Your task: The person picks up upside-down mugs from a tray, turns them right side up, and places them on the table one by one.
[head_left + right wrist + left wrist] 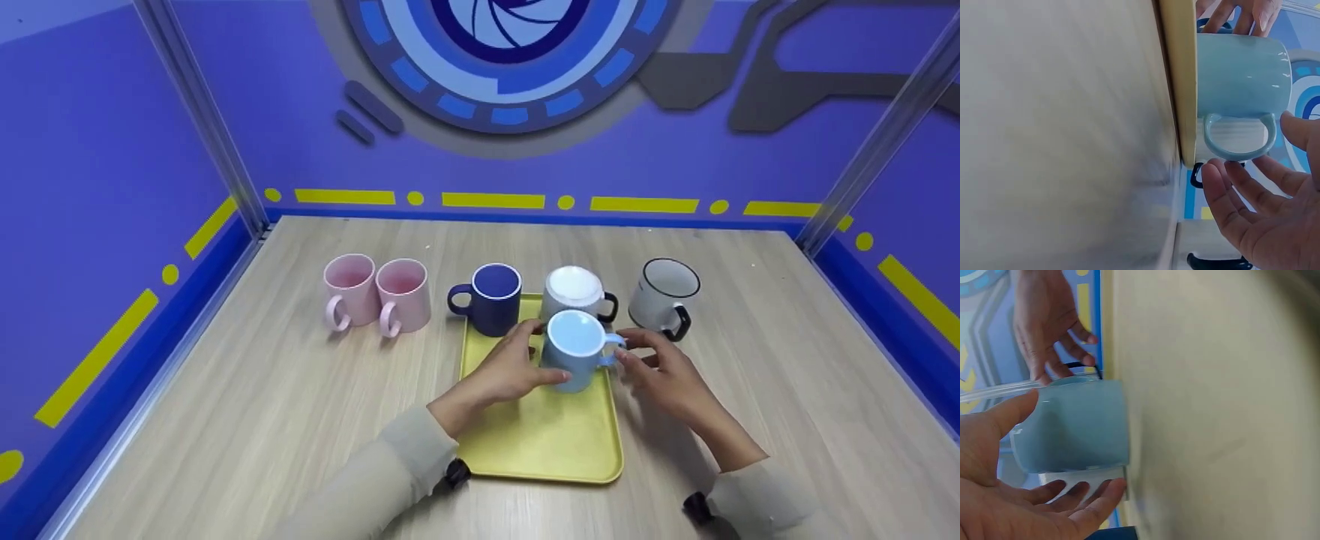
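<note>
A light blue mug (pixel 574 349) stands upright on the yellow tray (pixel 544 442), its handle (pixel 1241 152) turned to the right. My left hand (pixel 510 367) is spread around the mug's left side, thumb at the near side and fingers toward the back. In the left wrist view a gap shows between those fingers (pixel 1092 509) and the mug wall. At the handle is my right hand (pixel 664 375), fingers loosely bent with their tips right by its outer curve. Behind the blue mug are a white mug (pixel 570 289) with a black handle and a navy mug (pixel 495 300).
Two pink mugs (pixel 352 289) stand side by side at the left, handles toward me. Off the tray at the right is a white mug (pixel 664 292) with a black rim and handle. Blue-purple panels (pixel 525 172) enclose the wooden table (pixel 300 420) at the back and sides.
</note>
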The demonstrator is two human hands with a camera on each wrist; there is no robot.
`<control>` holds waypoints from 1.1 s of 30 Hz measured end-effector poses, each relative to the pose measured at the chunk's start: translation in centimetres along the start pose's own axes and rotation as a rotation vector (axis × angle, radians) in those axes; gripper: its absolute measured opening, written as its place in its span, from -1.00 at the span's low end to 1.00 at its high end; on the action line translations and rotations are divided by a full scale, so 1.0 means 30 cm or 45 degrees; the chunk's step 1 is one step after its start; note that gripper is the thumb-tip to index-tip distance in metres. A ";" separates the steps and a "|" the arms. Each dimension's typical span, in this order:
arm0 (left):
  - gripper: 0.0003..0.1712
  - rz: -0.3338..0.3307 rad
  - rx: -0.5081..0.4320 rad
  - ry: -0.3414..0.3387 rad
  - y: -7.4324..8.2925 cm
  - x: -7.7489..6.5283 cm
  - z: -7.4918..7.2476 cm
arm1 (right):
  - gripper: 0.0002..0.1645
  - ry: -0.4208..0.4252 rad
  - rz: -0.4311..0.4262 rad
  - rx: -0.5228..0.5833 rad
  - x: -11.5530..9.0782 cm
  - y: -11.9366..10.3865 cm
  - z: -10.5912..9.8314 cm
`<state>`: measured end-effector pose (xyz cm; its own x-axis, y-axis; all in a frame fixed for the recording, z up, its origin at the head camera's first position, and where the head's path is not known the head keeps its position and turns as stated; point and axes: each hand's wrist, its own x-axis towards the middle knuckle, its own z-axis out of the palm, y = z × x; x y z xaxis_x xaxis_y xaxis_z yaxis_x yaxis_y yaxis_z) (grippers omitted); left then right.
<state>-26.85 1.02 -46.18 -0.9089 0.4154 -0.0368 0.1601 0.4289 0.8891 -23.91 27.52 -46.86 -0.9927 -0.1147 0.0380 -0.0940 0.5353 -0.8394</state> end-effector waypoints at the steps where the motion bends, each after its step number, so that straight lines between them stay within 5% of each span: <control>1: 0.04 0.003 -0.002 -0.003 0.001 0.005 0.002 | -0.41 -0.007 -0.005 0.007 0.006 0.000 0.000; 13: -0.05 0.026 0.009 -0.017 -0.008 0.013 0.012 | -0.66 -0.050 -0.025 0.101 0.041 -0.001 0.012; 33: -0.03 0.074 0.055 0.011 0.015 -0.021 -0.008 | -0.80 0.062 -0.104 -0.023 0.001 -0.036 0.020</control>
<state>-26.30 0.76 -45.64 -0.9007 0.4340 0.0183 0.2290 0.4385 0.8691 -23.79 26.43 -46.27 -0.9841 -0.1185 0.1326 -0.1760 0.5411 -0.8224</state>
